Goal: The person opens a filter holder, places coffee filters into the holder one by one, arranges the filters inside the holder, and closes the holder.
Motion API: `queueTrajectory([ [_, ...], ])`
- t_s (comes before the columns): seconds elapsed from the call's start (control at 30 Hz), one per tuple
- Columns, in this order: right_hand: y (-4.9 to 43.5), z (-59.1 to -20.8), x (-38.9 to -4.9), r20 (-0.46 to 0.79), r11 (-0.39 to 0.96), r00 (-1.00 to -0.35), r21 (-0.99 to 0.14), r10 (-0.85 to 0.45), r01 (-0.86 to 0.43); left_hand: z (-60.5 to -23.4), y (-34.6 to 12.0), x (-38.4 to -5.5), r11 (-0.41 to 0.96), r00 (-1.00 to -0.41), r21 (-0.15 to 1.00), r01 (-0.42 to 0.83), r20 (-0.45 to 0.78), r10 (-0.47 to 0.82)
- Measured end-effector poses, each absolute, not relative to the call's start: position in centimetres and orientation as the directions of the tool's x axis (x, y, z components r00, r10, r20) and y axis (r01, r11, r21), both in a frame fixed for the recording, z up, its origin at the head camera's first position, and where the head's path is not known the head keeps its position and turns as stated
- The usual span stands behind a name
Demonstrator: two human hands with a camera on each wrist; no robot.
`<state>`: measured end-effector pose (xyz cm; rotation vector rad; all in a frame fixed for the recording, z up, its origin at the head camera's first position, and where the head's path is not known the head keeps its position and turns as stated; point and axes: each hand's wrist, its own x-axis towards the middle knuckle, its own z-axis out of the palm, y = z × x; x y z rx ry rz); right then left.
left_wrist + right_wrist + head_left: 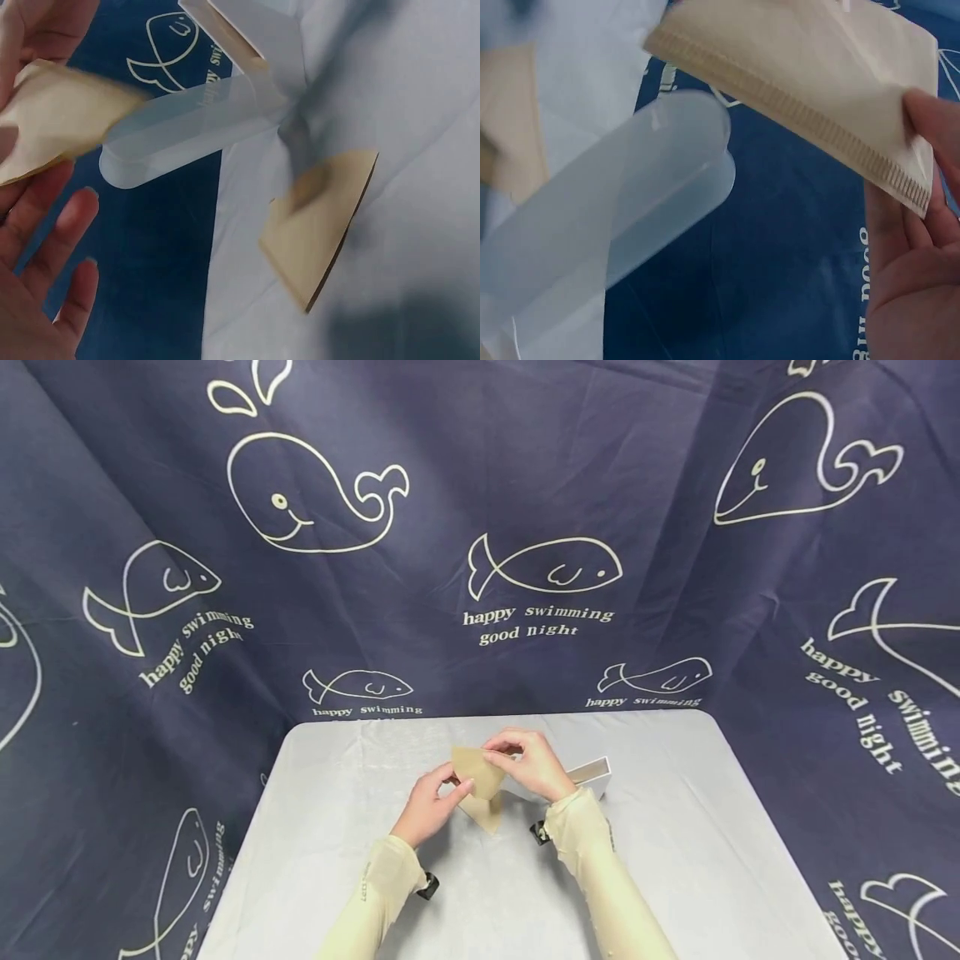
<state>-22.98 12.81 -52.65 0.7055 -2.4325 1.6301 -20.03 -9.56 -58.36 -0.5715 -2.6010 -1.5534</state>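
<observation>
Left of the white box (599,786), the left hand (427,807) and right hand (534,768) pinch one tan paper filter (476,768) at opposite sides, presumably to steady the thin sheet, while a second filter (483,812) lies front-left of the box.

Curtain (540,460): dark navy, hung behind and along both sides, creased in places
Whales (322,497) and fish (555,564): pale outlines, printed
Lettering (540,622): "happy swimming good night," repeated
Tabletop (705,877): pale grey, faintly wrinkled, far corners rounded
Light: soft
</observation>
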Motion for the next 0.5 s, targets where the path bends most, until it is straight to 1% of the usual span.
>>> queueTrajectory([
  [0.1,12.5,-52.7,-22.9,0.367,0.278,-0.9,-0.862,-0.237,-0.425,-58.8,-9.3,-19.9,0.361,-0.936,0.883,0.302,0.202,0.288],
  [0.17,12.4,-52.6,-22.8,0.368,0.256,-0.907,-0.874,-0.206,-0.413,-59.0,-9.0,-19.7,0.345,-0.936,0.889,0.3,0.205,0.285],
  [0.23,12.2,-51.7,-22.2,0.357,0.243,-0.914,-0.885,-0.191,-0.396,-59.1,-8.8,-19.6,0.334,-0.938,0.894,0.299,0.21,0.276],
  [0.4,12.2,-49.3,-21.1,0.329,0.232,-0.923,-0.899,-0.199,-0.371,-59.1,-8.6,-19.7,0.362,-0.938,0.881,0.305,0.211,0.275],
  [0.5,12.4,-49.0,-21.3,0.322,0.235,-0.921,-0.899,-0.217,-0.37,-58.8,-8.7,-19.8,0.422,-0.928,0.842,0.335,0.219,0.3],
])
